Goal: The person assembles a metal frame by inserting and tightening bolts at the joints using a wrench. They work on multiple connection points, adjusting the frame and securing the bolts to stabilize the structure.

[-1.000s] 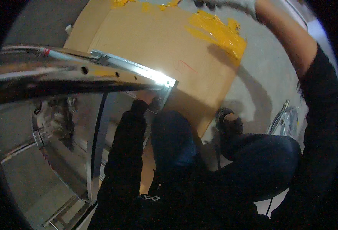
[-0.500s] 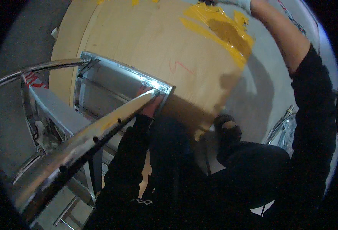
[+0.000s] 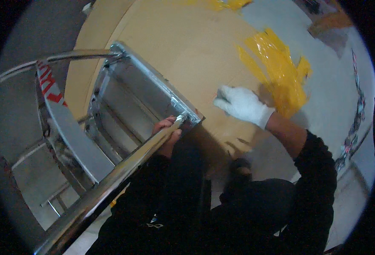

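the white-gloved right hand (image 3: 240, 104) has come nearer, curled closed, contents unclear. the bare left hand (image 3: 169, 145) grips a shiny metal tube (image 3: 115, 180).

A broad sheet of brown cardboard (image 3: 183, 55) lay over the grey floor (image 3: 274, 15); glossy, ragged yellow tape (image 3: 276, 63) clung along its right edge, with another yellow patch (image 3: 232, 5) at the top; a twisted multicoloured strand (image 3: 359, 112) ran down the far right; a blurred brown object (image 3: 332, 22) sat above it; a small white scrap (image 3: 87, 7) showed upper left.
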`<state>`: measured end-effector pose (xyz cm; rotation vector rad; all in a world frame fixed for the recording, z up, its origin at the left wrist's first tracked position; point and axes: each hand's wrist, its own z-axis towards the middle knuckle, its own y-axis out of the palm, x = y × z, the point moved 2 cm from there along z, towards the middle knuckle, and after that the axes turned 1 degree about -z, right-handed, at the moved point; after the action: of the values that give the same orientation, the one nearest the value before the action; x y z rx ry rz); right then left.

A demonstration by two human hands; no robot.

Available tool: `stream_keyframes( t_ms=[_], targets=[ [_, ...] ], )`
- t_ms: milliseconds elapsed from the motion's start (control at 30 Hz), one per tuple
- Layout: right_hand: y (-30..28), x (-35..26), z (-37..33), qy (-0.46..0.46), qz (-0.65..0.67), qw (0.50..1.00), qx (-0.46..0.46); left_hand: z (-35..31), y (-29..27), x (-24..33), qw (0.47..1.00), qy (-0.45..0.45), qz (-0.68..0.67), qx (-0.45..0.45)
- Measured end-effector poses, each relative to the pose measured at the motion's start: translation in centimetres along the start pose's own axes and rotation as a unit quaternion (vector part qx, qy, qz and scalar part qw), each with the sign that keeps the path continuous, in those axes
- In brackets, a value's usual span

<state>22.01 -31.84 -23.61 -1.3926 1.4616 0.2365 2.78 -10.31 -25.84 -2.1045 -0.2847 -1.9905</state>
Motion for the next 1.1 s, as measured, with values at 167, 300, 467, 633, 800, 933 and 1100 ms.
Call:
stream_keyframes(
  t_ms=[167,300,467,633,800,933,1100],
  targets=[
    [3.0,1.0,1.3,-0.012,0.09,0.996,-0.011,-0.2,0.3,0.5,0.998,-0.043,-0.027,0.027],
    [6.2,1.7,1.0,-0.021,0.164,0.986,-0.033,-0.2,-0.3,-0.6,0.999,-0.043,-0.012,0.007],
    [10.8,-0.1,-0.2,0.013,0.207,0.976,-0.068,-0.5,0.2,-1.2,0.999,-0.027,-0.019,0.034],
    [13.3,-0.7,0.6,0.045,0.167,0.985,-0.026,-0.1,-0.5,-1.3,0.998,-0.009,0.052,-0.023],
    [13.7,-1.0,0.7,0.056,0.162,0.985,-0.013,-0.2,-0.3,-1.9,0.998,-0.056,-0.014,-0.022],
    [14.7,-1.2,0.7,0.079,0.254,0.964,-0.016,-1.3,-0.3,-1.7,0.992,-0.117,0.043,-0.002],
    [14.5,-2.2,0.2,0.106,0.284,0.952,-0.048,-7.1,-4.2,-9.7,0.928,-0.25,0.274,-0.013]
  ],
)
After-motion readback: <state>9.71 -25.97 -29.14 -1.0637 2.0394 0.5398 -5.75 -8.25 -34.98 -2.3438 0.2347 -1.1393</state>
